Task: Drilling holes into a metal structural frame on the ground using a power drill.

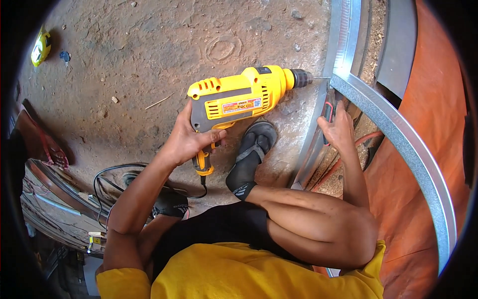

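Observation:
My left hand [191,137] is wrapped round the handle of a yellow and black corded power drill [239,94], its fingers near the trigger. The drill lies level, its black chuck [301,78] facing right. From the chuck a thin bit [321,78] reaches the spot where two galvanised metal channels meet; whether it has entered the metal is too small to tell. Just below that joint, my right hand [339,128] closes on pliers [328,110] with black and red handles. Their jaws are at the joint of the curved channel [413,134] and the straight channel [343,45].
A yellow tape measure [41,47] lies on the dirt floor at far left. The drill's black cord [97,187] loops beside my left arm. My sandalled foot [259,139] is below the drill. Orange sheeting [403,209] covers the right side.

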### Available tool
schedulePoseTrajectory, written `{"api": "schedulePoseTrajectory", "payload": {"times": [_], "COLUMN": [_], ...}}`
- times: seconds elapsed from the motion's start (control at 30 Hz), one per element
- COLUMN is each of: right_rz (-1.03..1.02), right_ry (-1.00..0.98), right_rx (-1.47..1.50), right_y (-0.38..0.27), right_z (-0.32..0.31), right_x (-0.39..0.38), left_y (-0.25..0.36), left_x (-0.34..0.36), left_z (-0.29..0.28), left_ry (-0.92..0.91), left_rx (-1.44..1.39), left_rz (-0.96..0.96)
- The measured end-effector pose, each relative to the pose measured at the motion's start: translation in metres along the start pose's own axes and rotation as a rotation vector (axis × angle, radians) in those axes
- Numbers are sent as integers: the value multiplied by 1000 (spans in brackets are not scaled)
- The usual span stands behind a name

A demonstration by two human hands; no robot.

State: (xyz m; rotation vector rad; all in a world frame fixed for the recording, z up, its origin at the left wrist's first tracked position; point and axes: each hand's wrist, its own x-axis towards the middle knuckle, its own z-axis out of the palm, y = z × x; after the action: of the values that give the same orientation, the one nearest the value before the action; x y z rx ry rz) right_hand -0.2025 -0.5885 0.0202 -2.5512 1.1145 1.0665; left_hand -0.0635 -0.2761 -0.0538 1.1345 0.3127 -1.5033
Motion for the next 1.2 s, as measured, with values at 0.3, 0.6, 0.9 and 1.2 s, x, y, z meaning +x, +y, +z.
{"api": "schedulePoseTrajectory", "payload": {"times": [0.3, 0.6, 0.9, 1.2], "right_rz": [8, 6, -18, -18], "right_ry": [-4, 65, 13, 64], "right_rx": [3, -19, 5, -13], "right_y": [1, 9, 5, 3], "right_z": [3, -6, 7, 4], "right_x": [0, -4, 1, -1], "left_y": [-7, 1, -4, -1], "left_x": [1, 7, -2, -1], "left_z": [-2, 3, 1, 2], "left_ry": [-6, -45, 0, 17], "left_rx": [3, 59, 18, 97], "left_rz": [18, 72, 30, 41]}}
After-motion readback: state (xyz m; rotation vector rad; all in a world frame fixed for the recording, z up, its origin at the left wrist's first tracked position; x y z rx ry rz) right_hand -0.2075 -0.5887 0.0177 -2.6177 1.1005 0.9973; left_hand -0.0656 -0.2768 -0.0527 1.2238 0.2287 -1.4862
